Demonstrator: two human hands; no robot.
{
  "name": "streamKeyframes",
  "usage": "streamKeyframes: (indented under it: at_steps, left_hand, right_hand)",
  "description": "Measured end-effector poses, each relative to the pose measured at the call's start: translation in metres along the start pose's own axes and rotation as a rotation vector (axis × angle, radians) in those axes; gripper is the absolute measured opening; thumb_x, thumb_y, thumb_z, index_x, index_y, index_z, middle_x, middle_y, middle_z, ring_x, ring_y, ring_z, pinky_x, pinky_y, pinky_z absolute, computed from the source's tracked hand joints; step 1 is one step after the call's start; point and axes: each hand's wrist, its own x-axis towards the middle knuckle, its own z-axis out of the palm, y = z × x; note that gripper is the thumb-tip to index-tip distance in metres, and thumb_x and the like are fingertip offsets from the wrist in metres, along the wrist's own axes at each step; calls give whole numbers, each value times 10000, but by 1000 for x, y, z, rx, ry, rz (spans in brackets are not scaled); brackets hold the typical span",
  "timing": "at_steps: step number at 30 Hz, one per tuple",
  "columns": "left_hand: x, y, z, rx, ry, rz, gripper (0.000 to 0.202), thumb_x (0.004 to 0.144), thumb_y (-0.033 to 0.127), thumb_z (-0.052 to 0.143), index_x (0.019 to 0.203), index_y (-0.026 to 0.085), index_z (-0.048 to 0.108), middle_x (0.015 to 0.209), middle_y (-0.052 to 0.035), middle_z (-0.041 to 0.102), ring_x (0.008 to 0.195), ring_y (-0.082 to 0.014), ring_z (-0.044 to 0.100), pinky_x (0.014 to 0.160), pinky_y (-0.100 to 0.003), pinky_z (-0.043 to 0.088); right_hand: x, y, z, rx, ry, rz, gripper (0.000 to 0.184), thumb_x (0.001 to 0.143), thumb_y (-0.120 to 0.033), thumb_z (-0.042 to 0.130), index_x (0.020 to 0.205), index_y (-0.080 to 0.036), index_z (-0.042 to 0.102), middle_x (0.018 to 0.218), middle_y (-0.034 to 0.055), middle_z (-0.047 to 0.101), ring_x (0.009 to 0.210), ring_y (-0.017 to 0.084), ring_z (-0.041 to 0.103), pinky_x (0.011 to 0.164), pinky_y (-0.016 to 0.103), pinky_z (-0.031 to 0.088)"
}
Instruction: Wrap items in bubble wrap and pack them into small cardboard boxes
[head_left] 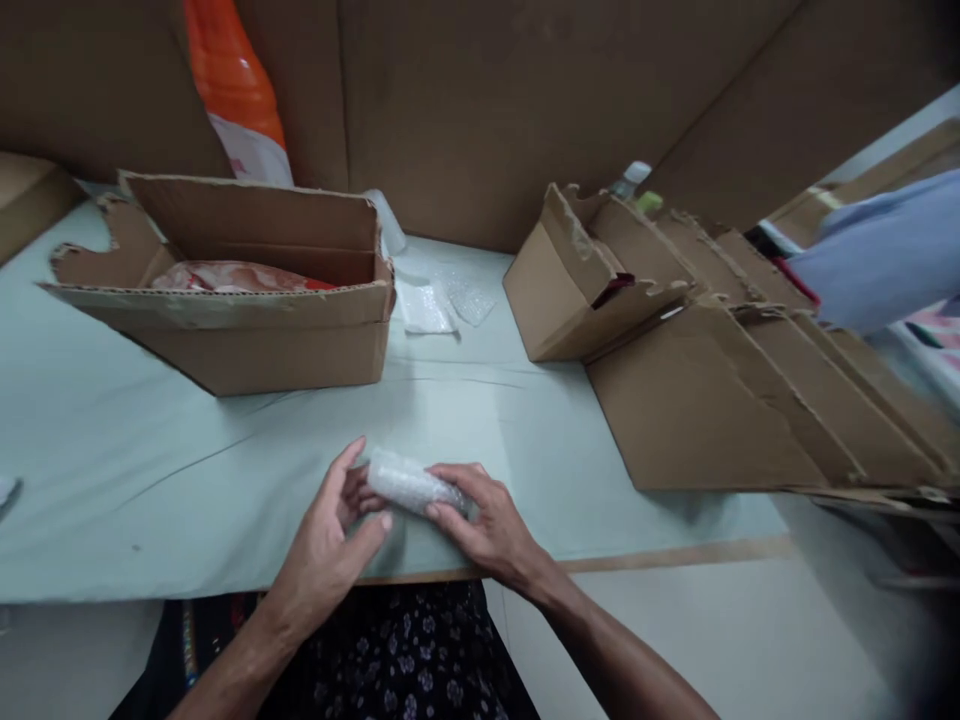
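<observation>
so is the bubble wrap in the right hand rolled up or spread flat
Rolled up: the bubble wrap forms a narrow cylinder, one end in the right hand.

Lighting moderate, diffuse; pale desk (547, 450) reflected most light, while cardboard backdrop (450, 110) fell dim. Soft-edged shadows lay on desk around left hand (330, 540) and right hand (487, 520) and beside open box (300, 350), whose interior was shaded. Bubble-wrap roll (409, 482) showed pale, muted highlights, its texture slightly blurred. Wide-angle distortion slanted and stretched boxes (697, 400) at right. Blue sleeve (892, 250) near right edge appeared smeared; corners on that side darkened nearly to black.
</observation>
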Motion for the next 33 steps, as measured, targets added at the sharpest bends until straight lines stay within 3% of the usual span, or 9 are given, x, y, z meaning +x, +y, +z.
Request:
streamKeyframes:
  at_steps: [3, 6, 11, 16, 19, 22, 26, 29, 33]
  left_hand:
    - [2, 3, 4, -83, -58, -25, 807, 812, 370, 678, 1523, 145, 370, 1096, -103, 704, 942, -220, 712, 891, -370, 592]
    - [3, -1, 7, 20, -70, 62, 692, 834, 295, 634, 1492, 182, 450, 1110, -85, 697, 935, -197, 705, 894, -350, 592]
    - [4, 2, -5, 385, -85, 395, 546, 882, 240, 630, 1419, 243, 532, 1208, -78, 715, 1070, -201, 709, 931, -319, 592]
    - [31, 56, -58, 771, 415, 964, 628, 876, 171, 694, 1470, 224, 496, 1427, -145, 582, 1363, -286, 546, 1138, -454, 474]
    - [55, 88, -95, 955, 704, 1090, 798, 818, 117, 740, 1545, 204, 424, 1515, -184, 504, 1503, -372, 374, 1233, -589, 323]
    - [71, 97, -114, 1020, 778, 1094, 772, 829, 98, 707, 1543, 186, 425, 1408, -197, 591, 1467, -397, 425, 1212, -640, 328]
    - [75, 83, -114, 961, 783, 1120, 582, 822, 35, 664, 1375, 199, 579, 1100, -118, 723, 1203, -335, 640, 1152, -622, 407]
    - [72, 75, -110, 924, 761, 1101, 545, 817, 17, 640, 1324, 212, 591, 1086, -98, 729, 1136, -305, 658, 1147, -614, 405]
    - [72, 78, -110, 904, 754, 1085, 561, 809, 18, 631, 1327, 225, 578, 1092, -82, 730, 1116, -288, 665, 1153, -601, 395]
  right_hand:
    - [-3, -4, -4, 46, -54, -21, 294, 936, -353, 678, 1207, -238, 697, 1319, 105, 686, 1235, 280, 623, 1063, 459, 472]
    - [-3, -2, -9, 104, -61, 34, 564, 899, -456, 724, 1404, -240, 594, 1492, 135, 565, 1362, 310, 540, 1121, 480, 438]
    - [8, -4, -11, 212, -196, 90, 284, 947, -461, 644, 1072, -220, 727, 952, 46, 755, 869, 209, 697, 795, 317, 542]
    - [34, -12, -25, 129, -55, -61, 121, 931, -329, 691, 960, -222, 740, 932, 53, 762, 861, 197, 711, 779, 295, 559]
    - [59, -25, -49, 37, 93, -215, 73, 919, -282, 720, 959, -230, 752, 944, 61, 758, 894, 201, 719, 795, 299, 582]
    - [90, -51, -77, -44, 258, -303, 83, 919, -253, 729, 997, -234, 751, 978, 58, 746, 910, 195, 712, 803, 301, 578]
    - [147, -98, -98, -158, 359, -442, 118, 930, -248, 710, 1044, -237, 740, 999, 37, 740, 882, 183, 680, 800, 316, 549]
    - [202, -127, -91, -330, 229, -536, 104, 936, -252, 685, 1010, -225, 754, 967, 22, 738, 878, 189, 671, 816, 336, 524]
    - [268, -145, -51, -622, -225, -502, 116, 909, -158, 658, 915, -191, 769, 867, 18, 745, 825, 188, 676, 801, 322, 480]
